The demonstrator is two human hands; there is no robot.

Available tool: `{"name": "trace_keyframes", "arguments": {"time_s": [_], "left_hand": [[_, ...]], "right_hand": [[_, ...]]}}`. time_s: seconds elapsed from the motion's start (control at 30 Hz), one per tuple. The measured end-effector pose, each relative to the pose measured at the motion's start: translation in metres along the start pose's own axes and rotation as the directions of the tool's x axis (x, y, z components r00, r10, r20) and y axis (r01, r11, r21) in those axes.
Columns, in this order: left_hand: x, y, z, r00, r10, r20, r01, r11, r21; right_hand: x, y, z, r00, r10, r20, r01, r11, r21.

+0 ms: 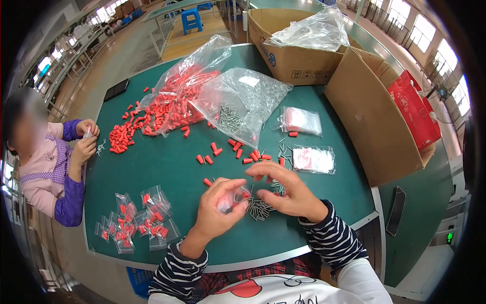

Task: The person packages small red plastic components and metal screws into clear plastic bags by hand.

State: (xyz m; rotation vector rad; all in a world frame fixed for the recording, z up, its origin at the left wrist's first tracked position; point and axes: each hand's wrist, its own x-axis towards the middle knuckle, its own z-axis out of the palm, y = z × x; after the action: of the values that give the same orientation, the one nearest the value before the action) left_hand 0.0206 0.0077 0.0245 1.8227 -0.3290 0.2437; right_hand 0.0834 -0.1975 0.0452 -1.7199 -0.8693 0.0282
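My left hand (218,207) is closed around a small clear plastic bag (238,194), with something red showing near its mouth. Just to the right, my right hand (289,188) has thumb and fingers apart and nothing visible between them. Beneath and between the hands lies a pile of metal screws (259,211), partly covered by my right hand. Loose red plastic caps (238,153) are scattered beyond my hands. At the lower left, several small zip bags (124,235) with red caps inside lie in a group.
A large bag of red caps (174,104) and a clear bag of screws (229,119) lie at the back. Two packs of small bags (314,160) sit right. Cardboard boxes (369,126) stand behind them. Another person (53,167) works at the left edge, near a phone (117,89).
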Motion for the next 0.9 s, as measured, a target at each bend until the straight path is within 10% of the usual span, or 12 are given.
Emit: {"name": "trace_keyframes", "arguments": {"time_s": [0.47,0.9], "left_hand": [[-0.005,-0.011,-0.004,0.986,-0.118,-0.12,0.098,0.982,-0.161],[-0.002,-0.001,-0.001,0.99,-0.057,-0.132,0.057,0.998,-0.007]], "right_hand": [[-0.002,0.005,0.009,0.968,0.247,0.035,-0.247,0.933,0.263],[0.0,-0.003,0.011,0.982,0.179,-0.057,-0.173,0.98,0.099]]}}
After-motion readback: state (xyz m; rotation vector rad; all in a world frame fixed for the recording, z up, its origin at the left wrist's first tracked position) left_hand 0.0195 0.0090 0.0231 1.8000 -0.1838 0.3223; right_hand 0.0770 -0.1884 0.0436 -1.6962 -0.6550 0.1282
